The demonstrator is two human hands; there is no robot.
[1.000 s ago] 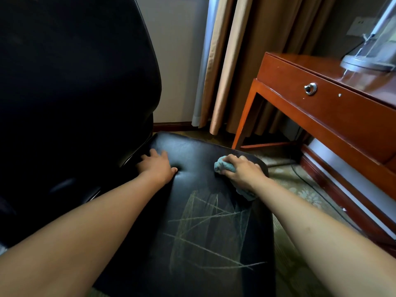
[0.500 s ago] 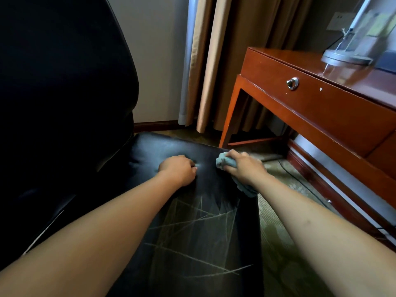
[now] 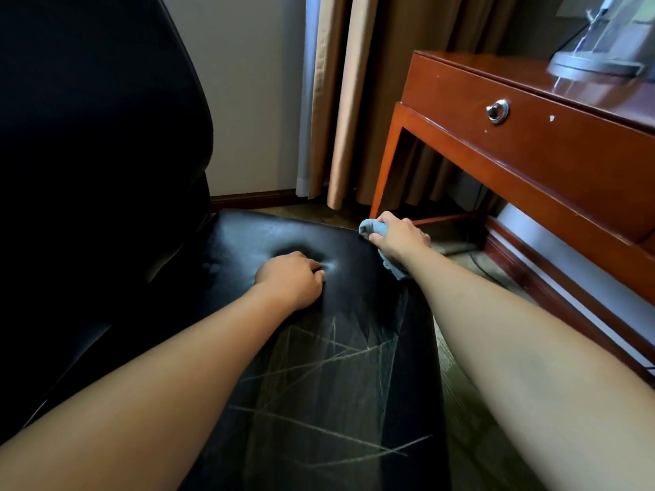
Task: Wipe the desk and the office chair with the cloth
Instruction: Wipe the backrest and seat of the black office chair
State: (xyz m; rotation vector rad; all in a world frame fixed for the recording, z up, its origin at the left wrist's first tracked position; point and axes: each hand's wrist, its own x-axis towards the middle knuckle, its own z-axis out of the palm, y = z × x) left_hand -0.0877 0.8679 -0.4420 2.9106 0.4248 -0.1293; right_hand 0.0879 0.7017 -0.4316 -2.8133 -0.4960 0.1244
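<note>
Both forearms are bare to the frame edge, and the hands (image 3: 289, 279) ringless.

cloth (image 3: 376, 230): blue, bunched, at seat edge | chair (image 3: 290, 349): black, scratched | desk (image 3: 553, 143): reddish wood

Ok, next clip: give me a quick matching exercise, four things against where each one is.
Things:
1. cloth
2. left hand
3. lamp base
4. ring pull

Places:
A. on the desk top
B. pressed into the seat's middle
C. on the drawer front
D. in the right hand, at the seat's far edge

Pairs: 1-D, 2-B, 3-A, 4-C
</note>
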